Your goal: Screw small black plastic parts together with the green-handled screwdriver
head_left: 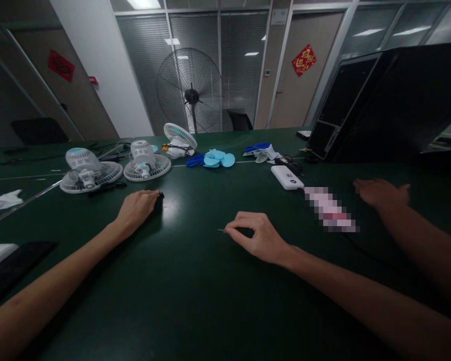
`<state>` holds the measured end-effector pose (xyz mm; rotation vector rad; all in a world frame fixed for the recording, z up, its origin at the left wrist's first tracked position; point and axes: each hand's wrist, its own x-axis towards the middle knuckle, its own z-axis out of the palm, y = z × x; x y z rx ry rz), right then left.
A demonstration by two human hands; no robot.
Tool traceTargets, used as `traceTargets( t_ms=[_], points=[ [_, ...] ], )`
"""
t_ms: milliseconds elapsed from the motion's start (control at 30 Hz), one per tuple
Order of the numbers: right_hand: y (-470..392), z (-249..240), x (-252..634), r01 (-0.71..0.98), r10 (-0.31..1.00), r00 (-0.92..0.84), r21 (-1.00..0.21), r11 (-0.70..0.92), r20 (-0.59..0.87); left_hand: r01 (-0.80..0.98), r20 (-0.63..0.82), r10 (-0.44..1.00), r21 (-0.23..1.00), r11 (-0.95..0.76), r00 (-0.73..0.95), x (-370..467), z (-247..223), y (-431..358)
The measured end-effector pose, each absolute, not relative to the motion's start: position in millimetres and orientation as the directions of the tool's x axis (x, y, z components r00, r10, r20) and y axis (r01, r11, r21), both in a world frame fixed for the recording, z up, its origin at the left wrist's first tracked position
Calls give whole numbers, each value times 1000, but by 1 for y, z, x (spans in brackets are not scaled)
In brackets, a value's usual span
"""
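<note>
Now, far left: crumpled white sheet (3, 200), flat on the green table (191, 306).
Small fans: first white fan (84, 163) and second white fan (141, 152) side by side, grilles down; third white fan (180, 134) tilted, just right of them.
Left hand (140, 206): palm down near the fans, fingertips closed on a small black piece (161, 195) at the table surface; too small for me to identify.
Blades: light blue blades (220, 158), beside a dark blue bundle (196, 160).
Right hand (257, 236): thumb and forefinger pinching a thin rod (220, 230), visible end pointing left, mid-table.
White box (286, 178): beyond the right hand, near a pixelated pink item (328, 208).
Far right: another person's hand (381, 193), spread on the table, holding nothing I can see.
</note>
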<state>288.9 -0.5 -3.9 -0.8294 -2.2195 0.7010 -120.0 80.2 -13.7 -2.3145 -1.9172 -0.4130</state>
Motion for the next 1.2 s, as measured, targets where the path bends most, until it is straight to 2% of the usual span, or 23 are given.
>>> traceTargets(
  t_ms=[67, 233, 333, 633, 767, 900, 1033, 1200],
  points=[
    [0, -5, 289, 365, 715, -585, -663, 654, 383, 977, 272, 949, 97, -190, 158, -120, -14, 80],
    [0, -5, 288, 359, 712, -591, -667, 653, 379, 974, 228, 948, -83, -210, 224, -117, -14, 79],
    [0, -5, 288, 365, 713, -592, -664, 653, 376, 970, 223, 946, -105, -218, 236, -118, -15, 79],
    [1, -5, 289, 367, 717, -592, -670, 646, 367, 918, 363, 899, 210, -335, 245, -111, -17, 77],
    [4, -7, 288, 414, 717, -592, -625, 662, 368, 774, 360, 832, 335, -538, 422, -64, -13, 52],
    [4, -9, 287, 461, 711, -589, -563, 686, 384, 590, 326, 706, 392, -706, 628, -14, -7, 14],
    [3, -9, 287, 455, 703, -587, -556, 696, 401, 512, 280, 695, 509, -692, 662, 12, -1, -10],
    [0, -9, 289, 466, 691, -586, -523, 714, 423, 551, 163, 772, 612, -567, 614, 17, 5, -14]
  ],
)
